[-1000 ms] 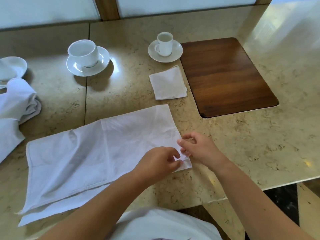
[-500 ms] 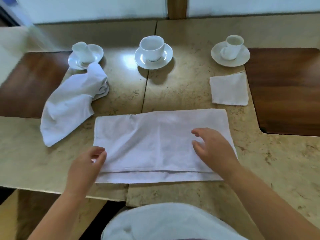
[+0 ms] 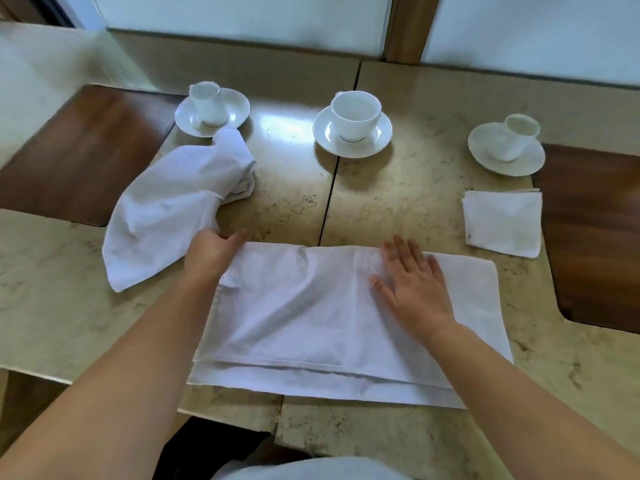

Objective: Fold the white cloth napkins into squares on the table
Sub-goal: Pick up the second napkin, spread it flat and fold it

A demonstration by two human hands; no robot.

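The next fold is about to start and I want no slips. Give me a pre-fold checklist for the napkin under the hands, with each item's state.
1. Half-folded napkin lies flat on the marble table: ok, though lightly wrinkled.
2. Near edges aligned: not ok, the lower layer sticks out beyond the upper one.
3. Right hand pressing the cloth flat: ok.
4. Left hand has a grip on the far left corner: cannot tell, its fingers are hidden.
5. Crumpled napkin clear of the fold: not ok, it lies against that corner.
6. Finished square napkin and middle cup out of the way: ok.
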